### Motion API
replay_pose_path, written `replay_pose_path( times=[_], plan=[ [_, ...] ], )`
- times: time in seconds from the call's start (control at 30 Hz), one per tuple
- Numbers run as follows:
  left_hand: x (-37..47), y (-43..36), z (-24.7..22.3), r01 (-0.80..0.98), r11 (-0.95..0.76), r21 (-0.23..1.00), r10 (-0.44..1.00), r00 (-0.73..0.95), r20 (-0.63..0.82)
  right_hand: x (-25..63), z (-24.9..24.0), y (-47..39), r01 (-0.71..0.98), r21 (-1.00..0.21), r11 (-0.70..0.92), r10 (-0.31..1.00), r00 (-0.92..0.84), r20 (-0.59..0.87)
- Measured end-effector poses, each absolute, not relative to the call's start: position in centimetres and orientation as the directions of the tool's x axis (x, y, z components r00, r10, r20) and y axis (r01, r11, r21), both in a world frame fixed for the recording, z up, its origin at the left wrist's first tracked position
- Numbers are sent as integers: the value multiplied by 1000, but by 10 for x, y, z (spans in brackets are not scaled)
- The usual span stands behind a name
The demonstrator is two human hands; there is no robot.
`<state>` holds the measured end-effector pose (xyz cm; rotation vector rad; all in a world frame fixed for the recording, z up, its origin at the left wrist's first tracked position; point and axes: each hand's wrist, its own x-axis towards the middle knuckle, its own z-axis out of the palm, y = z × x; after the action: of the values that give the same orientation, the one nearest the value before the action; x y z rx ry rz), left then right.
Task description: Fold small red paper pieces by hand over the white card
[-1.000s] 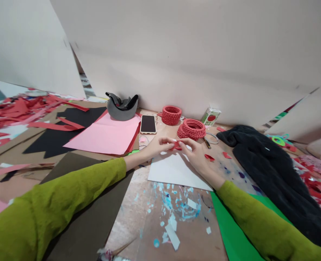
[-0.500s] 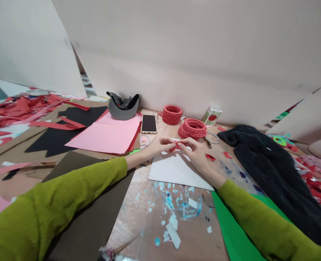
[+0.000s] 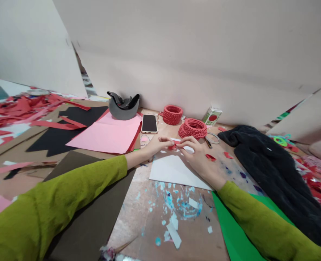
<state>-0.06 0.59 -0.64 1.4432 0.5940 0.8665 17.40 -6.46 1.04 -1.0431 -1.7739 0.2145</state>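
Observation:
Between the fingertips of both hands is a small red paper piece [image 3: 174, 145], partly hidden by the fingers. My left hand [image 3: 160, 145] pinches its left side, and my right hand [image 3: 192, 149] pinches its right. Both are held over a white sheet [image 3: 176, 172] with small white scraps near its far edge. Just beyond my right hand stand two rings of folded red paper, the nearer one [image 3: 193, 128] and the farther one [image 3: 172, 114]. Two loose red paper pieces, one [image 3: 211, 157] closer and one [image 3: 228, 155] farther right, lie beside my right hand.
A phone [image 3: 149, 123], pink paper [image 3: 108, 134] and a grey cap [image 3: 124, 107] lie to the left. A small box [image 3: 212, 116] leans by the wall. Dark cloth [image 3: 266, 163] and a green sheet [image 3: 239, 224] are at right. Red scraps [image 3: 21, 108] heap far left.
My right hand's fingers have shifted slightly on the red paper piece, which shows at a different angle. Both hands stay in nearly the same place.

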Motion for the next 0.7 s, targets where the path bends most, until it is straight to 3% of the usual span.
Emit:
replay_pose_path(
  times=[0.3, 0.5, 0.7],
  plan=[
    [-3, 3, -4, -145, -70, 987, 806, 575, 142, 175, 11, -65, 544, -555, 629, 727, -159, 668],
    [-1, 5, -6, -82, -165, 983, 779, 600, 181, 172, 16, -68, 545, -696, 469, 858, -94, 505],
    [0, 4, -4, -46, -218, 975, 751, 630, 198, 174, 11, -60, 564, -706, 428, 890, -128, 437]
  ],
)
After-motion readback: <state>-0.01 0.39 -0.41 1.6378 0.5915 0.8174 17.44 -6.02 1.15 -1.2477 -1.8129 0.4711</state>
